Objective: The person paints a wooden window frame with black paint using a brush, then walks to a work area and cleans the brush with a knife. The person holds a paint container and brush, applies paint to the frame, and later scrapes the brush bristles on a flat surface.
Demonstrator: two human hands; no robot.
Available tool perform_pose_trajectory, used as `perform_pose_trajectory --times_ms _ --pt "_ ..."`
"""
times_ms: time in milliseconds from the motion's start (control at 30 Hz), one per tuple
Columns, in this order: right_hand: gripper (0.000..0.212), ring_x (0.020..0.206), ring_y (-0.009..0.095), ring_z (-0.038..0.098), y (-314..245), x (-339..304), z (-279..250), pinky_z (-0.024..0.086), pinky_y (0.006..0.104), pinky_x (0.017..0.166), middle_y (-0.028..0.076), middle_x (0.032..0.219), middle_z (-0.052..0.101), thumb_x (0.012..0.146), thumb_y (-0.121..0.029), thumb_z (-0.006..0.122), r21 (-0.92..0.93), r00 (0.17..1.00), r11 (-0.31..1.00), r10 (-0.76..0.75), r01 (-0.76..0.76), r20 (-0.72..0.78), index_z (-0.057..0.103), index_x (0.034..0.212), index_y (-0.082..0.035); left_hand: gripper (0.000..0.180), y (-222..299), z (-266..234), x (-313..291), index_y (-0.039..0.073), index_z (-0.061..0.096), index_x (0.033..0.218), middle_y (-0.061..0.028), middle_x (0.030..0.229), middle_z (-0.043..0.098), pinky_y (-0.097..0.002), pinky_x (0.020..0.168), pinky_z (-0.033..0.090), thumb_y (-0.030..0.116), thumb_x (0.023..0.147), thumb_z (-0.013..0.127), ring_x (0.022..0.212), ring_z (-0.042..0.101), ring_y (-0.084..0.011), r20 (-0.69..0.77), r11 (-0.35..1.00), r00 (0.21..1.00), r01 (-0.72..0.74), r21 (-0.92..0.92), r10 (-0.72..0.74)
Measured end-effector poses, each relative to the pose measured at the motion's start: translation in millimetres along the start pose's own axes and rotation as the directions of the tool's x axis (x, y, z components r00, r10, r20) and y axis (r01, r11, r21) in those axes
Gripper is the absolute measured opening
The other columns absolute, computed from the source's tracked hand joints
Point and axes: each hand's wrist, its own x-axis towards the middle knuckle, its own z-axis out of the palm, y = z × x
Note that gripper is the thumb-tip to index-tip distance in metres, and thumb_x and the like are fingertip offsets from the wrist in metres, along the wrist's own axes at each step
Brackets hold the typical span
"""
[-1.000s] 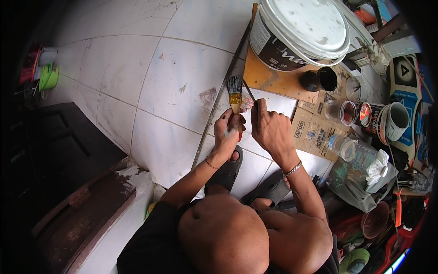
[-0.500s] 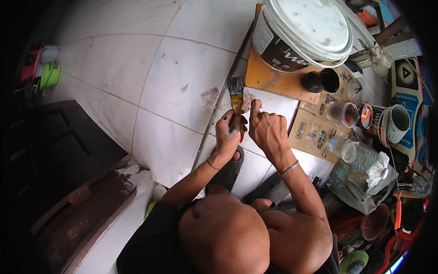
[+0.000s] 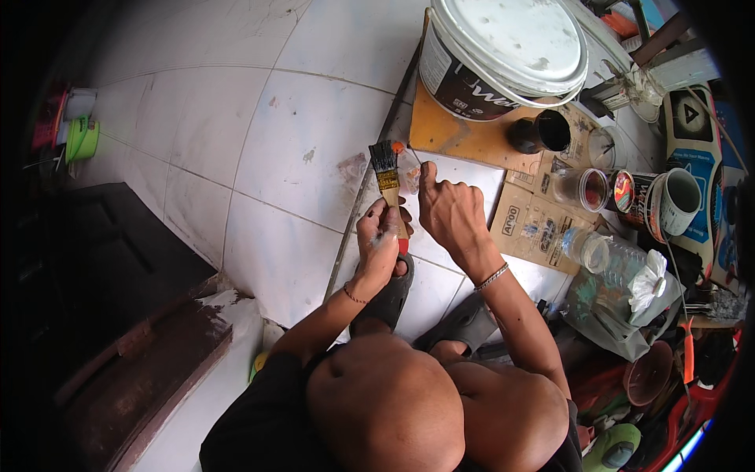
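My left hand [image 3: 379, 242] is wrapped round the pale wooden handle of a paintbrush [image 3: 386, 177]. Its bristles are dark and wet-looking, point away from me and lean a little left; the handle's red end shows below my fingers. My right hand [image 3: 456, 216] is curled just right of the brush, apart from it, one finger stretched forward. A thin dark sliver shows by that fingertip, but what the hand grips, if anything, is hidden. Beyond the hands, a crumpled clear plastic piece [image 3: 409, 171] lies on the white tiles, with a small orange-red spot near it.
A large lidded paint bucket [image 3: 472, 86] stands on a yellow-brown board [image 3: 452, 134]. Right of it are a black cup [image 3: 543, 132], clear plastic cups [image 3: 578, 189], flattened cardboard [image 3: 523, 212], a grey-white can [image 3: 681, 197] and a plastic bottle [image 3: 621, 275]. A dark door panel [image 3: 118, 259] is at left.
The view has shifted slightly. The brush has tipped to the left and more of its handle, with the red end, shows. My right hand stays curled beside it.
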Motion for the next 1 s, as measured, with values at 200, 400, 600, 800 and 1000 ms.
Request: perform_pose_trajectory --times_ms 200,400,600,800,1000 --pt "0.015 0.046 0.042 0.057 0 -36 -46 0.043 0.0477 0.044 0.021 0.054 0.057 0.095 -0.015 0.056 0.162 0.971 0.959 0.222 -0.234 0.087 0.053 0.101 -0.002 0.034 14 -9 -12 0.003 0.056 0.131 -0.002 0.088 0.057 -0.0195 0.065 0.045 0.024 0.105 0.05 0.076 0.051 -0.0058 0.079 0.984 0.982 -0.175 0.013 0.173" --pt "0.013 0.058 0.047 0.059 38 -81 -63 0.044 0.0498 0.051 0.025 0.064 0.059 0.097 -0.009 0.056 0.472 0.89 0.799 0.452 -0.373 -0.063 0.055 0.107 -0.002 0.037 13 -13 -23 0.002 0.057 0.134 -0.0008 0.082 0.055 -0.0217 0.048 0.048 0.024 0.105 0.053 0.074 0.052 -0.0054 0.1 0.988 0.985 -0.147 0.04 0.142" --pt "0.023 0.057 0.029 0.05 38 -94 -75 0.043 0.0362 0.058 0.021 0.074 0.06 0.102 -0.016 0.053 0.601 0.838 0.7 0.539 -0.387 -0.088 0.054 0.115 0.003 0.036 22 -11 -27 0.0 0.058 0.133 -0.0075 0.095 0.057 -0.0268 0.06 0.049 0.02 0.105 0.051 0.073 0.057 -0.011 0.069 0.837 0.904 -0.418 0.353 0.422" --pt "0.033 0.06 0.025 0.061 29 -98 -61 0.046 0.0373 0.058 0.018 0.071 0.063 0.106 -0.026 0.046 0.749 0.804 0.505 0.592 -0.428 0.061 0.049 0.117 0.005 0.04 7 -17 -11 -0.006 0.047 0.136 -0.015 0.113 0.057 -0.0358 0.093 0.043 0.02 0.106 0.046 0.102 0.056 -0.025 -0.033 0.723 0.793 -0.535 0.437 0.608" --pt "0.025 0.05 0.045 0.058 -6 -76 -29 0.044 0.0502 0.047 0.02 0.05 0.054 0.102 -0.022 0.051 0.547 0.925 0.759 0.373 -0.353 0.08 0.048 0.11 0.001 0.032 -1 -9 -4 0.001 0.047 0.129 -0.0068 0.102 0.055 -0.0294 0.084 0.044 0.021 0.105 0.05 0.09 0.051 -0.0131 -0.038 0.995 0.994 -0.099 -0.016 0.098"
